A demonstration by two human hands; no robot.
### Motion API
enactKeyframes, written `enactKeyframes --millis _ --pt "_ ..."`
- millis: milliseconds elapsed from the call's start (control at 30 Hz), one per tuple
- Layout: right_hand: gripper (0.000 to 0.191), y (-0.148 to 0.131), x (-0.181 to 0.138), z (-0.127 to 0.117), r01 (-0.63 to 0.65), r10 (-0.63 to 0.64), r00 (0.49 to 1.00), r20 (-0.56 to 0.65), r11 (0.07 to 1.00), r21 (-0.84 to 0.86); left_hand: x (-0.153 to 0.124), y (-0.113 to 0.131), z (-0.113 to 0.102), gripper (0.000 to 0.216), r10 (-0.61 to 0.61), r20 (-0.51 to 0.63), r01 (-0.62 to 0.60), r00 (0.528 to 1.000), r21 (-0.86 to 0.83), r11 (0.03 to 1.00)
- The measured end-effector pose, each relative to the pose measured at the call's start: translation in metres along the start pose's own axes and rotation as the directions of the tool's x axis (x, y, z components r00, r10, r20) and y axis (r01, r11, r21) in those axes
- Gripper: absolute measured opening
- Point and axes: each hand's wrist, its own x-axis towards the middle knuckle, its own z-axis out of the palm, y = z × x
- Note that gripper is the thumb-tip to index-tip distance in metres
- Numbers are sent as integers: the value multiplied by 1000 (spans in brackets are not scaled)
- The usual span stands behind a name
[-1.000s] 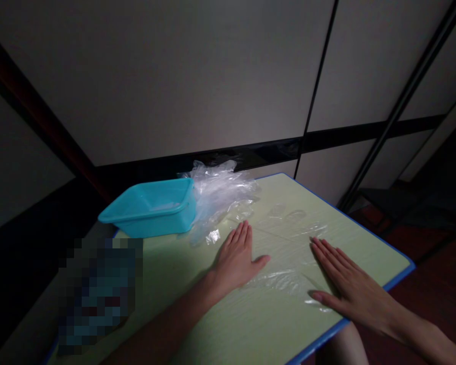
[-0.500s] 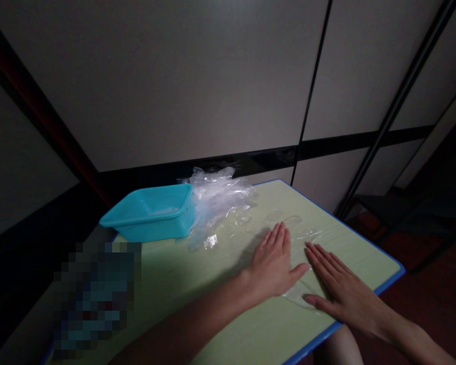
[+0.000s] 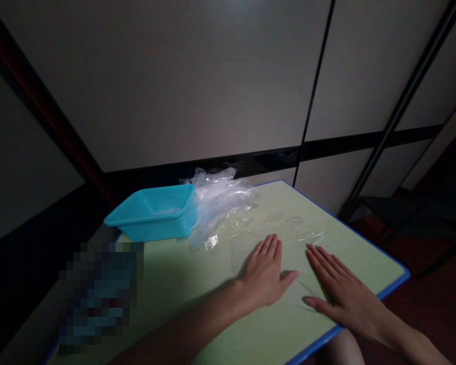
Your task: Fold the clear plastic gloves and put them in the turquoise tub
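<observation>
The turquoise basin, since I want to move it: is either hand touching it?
No, the left hand and the right hand are both spread over the table, apart from the turquoise basin.

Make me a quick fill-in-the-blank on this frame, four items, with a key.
1. The left hand and right hand are palm ____ by the thin clear film on the table.
2. Of the two hands, the ____ one is nearer the turquoise basin.
3. In the picture, the pile of crumpled plastic lies to the ____ of the basin.
4. The pale green table is edged in ____.

Missing words: down; left; right; blue.
</observation>
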Motion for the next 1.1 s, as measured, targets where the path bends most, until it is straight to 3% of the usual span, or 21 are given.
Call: enactKeyframes --millis 233,500,600,700,867,967,1100 --pt "88 -2 2 -3 -11 10 1000 11 999 39 -33 -34 -10 69 -101 44 97 994 96 991" --pt "81 8 2 -13 -40 28 993 114 994 104 -39 -37 -10 71 -123 43 119 991 100 988" --pt "74 22 28 -27 -78 59 990 127 986 149 -39 -37 -10 71 -114 43 110 993 86 990" --pt "69 33 70 -33 -4 -21 993 116 976 217 -39 -37 -12 71 -117 44 113 992 77 991" --pt "73 45 114 -7 10 -50 978 203 981 193 -39 -35 -16 70 -144 71 139 987 72 988" --pt "71 50 114 10 -7 -23 983 183 987 158 -40 -35 -17 69 -142 73 137 987 70 988" --pt "69 53 109 15 8 -28 991 127 988 152 -40 -36 -15 70 -129 62 125 990 64 990"
